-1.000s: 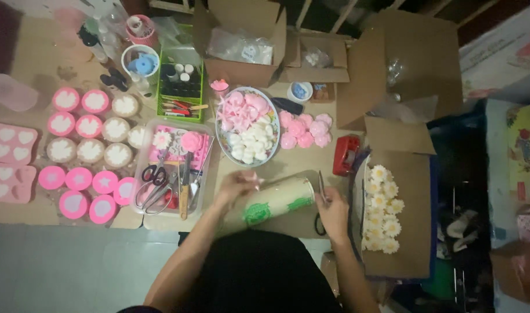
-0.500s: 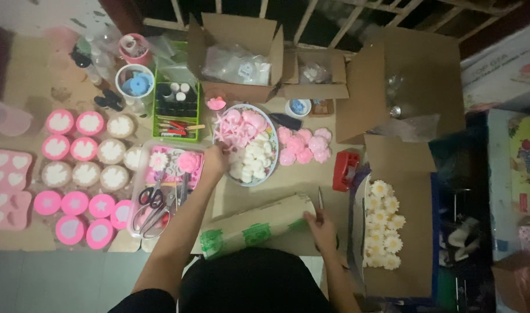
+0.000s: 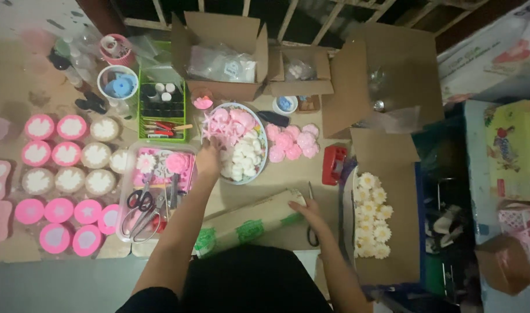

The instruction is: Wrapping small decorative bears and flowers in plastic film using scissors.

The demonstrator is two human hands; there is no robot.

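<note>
Landmark: the bowl (image 3: 248, 174), a round dish heaped with pink and white moulded pieces, standing on the brown table (image 3: 10, 98)
Left hand: the left hand (image 3: 208, 159) has reached to the near-left rim of the bowl, fingers bent down onto the pieces there; whether it has pinched one cannot be told (the fingertips are lost among the pink shapes)
Right hand: the right hand (image 3: 307, 210) lies below and to the right of the bowl, palm down, fingers spread flat on the end of the paper roll (image 3: 247, 226)
Paper roll: a brown roll with green printed patches, lying at a slant just below the bowl, its left end close to the person's body
Scissors by the right hand: a dark pair of scissors (image 3: 312, 229) lies just right of the roll's end, partly under the right hand
Tray: left of the bowl, touching distance from the left wrist, a clear tray (image 3: 126, 200) holds scissors, pliers and pink flower shapes
Pink pieces: a loose cluster of pink flowers (image 3: 291, 142) lies just right of the bowl
Flower box: well right of the bowl, a cardboard box (image 3: 401, 232) holds white daisy-like flowers (image 3: 374, 214)
Green crate: above and left of the bowl, a green crate (image 3: 160, 101) with small dark bottles and pens
Round moulds: far left of the bowl, rows of pink and white round moulds (image 3: 68, 156)
</note>
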